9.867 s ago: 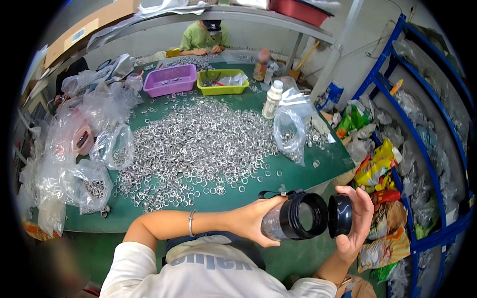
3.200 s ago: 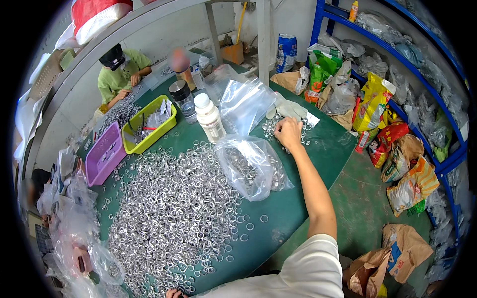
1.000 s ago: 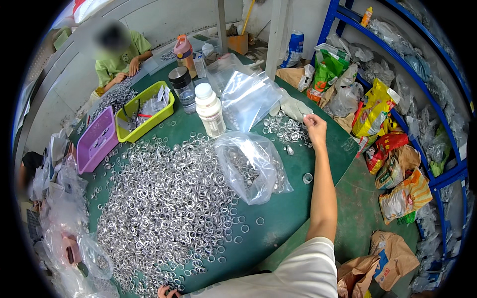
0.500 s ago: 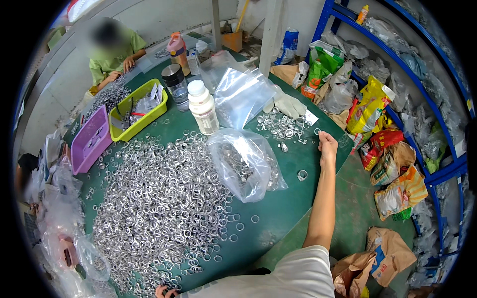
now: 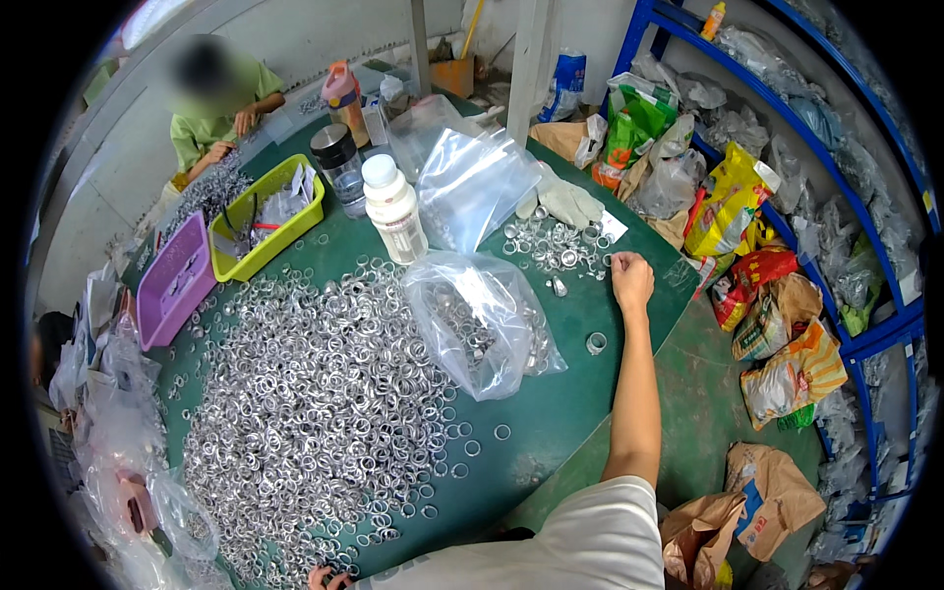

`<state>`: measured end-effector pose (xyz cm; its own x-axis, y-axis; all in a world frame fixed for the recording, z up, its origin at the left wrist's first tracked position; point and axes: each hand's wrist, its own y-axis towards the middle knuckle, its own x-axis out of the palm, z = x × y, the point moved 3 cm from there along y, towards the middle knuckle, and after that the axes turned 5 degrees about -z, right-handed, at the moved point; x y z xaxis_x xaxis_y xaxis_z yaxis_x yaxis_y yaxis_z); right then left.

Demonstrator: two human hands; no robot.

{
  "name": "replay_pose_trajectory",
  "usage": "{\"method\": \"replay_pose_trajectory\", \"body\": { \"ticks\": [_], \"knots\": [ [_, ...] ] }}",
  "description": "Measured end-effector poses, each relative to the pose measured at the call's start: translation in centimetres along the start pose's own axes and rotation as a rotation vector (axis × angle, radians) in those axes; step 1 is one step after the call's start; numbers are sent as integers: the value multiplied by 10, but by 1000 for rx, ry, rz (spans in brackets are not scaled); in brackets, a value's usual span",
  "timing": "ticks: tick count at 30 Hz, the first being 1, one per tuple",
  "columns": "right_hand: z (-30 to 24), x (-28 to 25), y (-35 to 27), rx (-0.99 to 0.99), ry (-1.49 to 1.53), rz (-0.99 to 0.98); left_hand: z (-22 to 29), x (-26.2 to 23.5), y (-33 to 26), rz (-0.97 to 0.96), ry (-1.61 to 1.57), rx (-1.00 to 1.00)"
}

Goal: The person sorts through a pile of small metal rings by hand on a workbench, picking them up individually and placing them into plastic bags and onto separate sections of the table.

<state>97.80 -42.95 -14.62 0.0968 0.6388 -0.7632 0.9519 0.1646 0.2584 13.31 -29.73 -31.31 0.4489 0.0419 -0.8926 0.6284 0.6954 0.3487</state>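
A wide heap of silvery metal rings (image 5: 315, 403) covers the left and middle of the green table. At its near edge my left hand (image 5: 329, 579) shows only in part; its fingers are a little apart against the rings, and the rest is cut off by the lower edge. My right hand (image 5: 632, 282) is stretched far out on the right, fingers pinched together. At its fingertips is a metal ring (image 5: 608, 261), beside a smaller pile of rings (image 5: 560, 246). Nearer to me lies a loose pair of stacked-looking rings (image 5: 596, 343). Between the piles sits a clear plastic bag (image 5: 467, 329) with rings inside.
Behind the heap stand a white bottle (image 5: 395, 211), a dark-lidded jar (image 5: 339, 169), a yellow-green basket (image 5: 270, 221) and a purple basket (image 5: 175, 285). Clear bags (image 5: 472, 182) and a pale glove (image 5: 568, 200) lie farther back. A co-worker (image 5: 221, 113) sits far left; blue shelving (image 5: 816, 108) stands right.
My right hand has moved slightly left, bringing its fingertips to the edge of the small ring pile. My left hand stays at the heap's near edge.
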Motion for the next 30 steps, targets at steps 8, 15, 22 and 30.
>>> {"method": "replay_pose_trajectory", "body": {
  "ticks": [8,15,22,30],
  "knots": [
    [0,-2,-1,-26,58,22,3,-6,5,-3,1,9],
    [-13,-6,-9,-263,153,-2,26,-5,17,5,8,15],
    [-21,10,-9,-497,78,-130,30,-4,24,19,7,26],
    [-48,2,-26,-665,99,-243,41,-11,26,26,6,27]
  ]
}}
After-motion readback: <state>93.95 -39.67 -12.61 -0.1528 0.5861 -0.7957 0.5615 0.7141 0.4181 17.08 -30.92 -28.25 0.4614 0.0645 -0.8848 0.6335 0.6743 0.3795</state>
